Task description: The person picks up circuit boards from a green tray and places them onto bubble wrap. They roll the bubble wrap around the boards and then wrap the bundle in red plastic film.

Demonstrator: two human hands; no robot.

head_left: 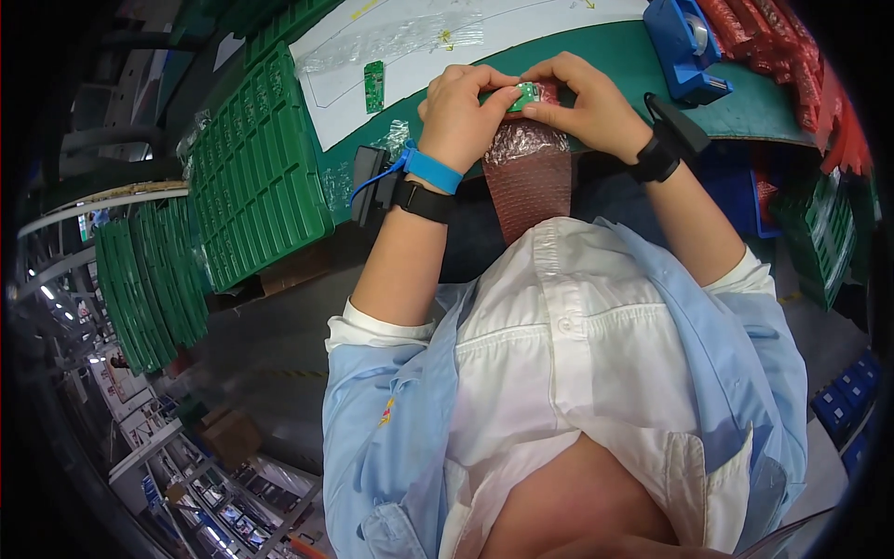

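Observation:
At the table's near edge a small green circuit board (525, 95) lies against red bubble wrap (528, 177). The wrap hangs down over the edge toward my shirt as a long strip. My left hand (463, 112) is closed on the board, its thumb laid across the board's left side. From the right, my right hand (593, 104) pinches the wrap beside the board, thumb and forefinger close to the board's edges. The undersides of the board and wrap are hidden. Another green circuit board (374, 87) lies on the white sheet beyond my left hand.
A blue tape dispenser (684, 51) stands at the far right, near a heap of red bubble wrap pieces (768, 51). Left are a green slotted tray (256, 177) and stacked green trays (149, 279). Clear plastic wrap (400, 42) covers part of the white sheet (326, 116).

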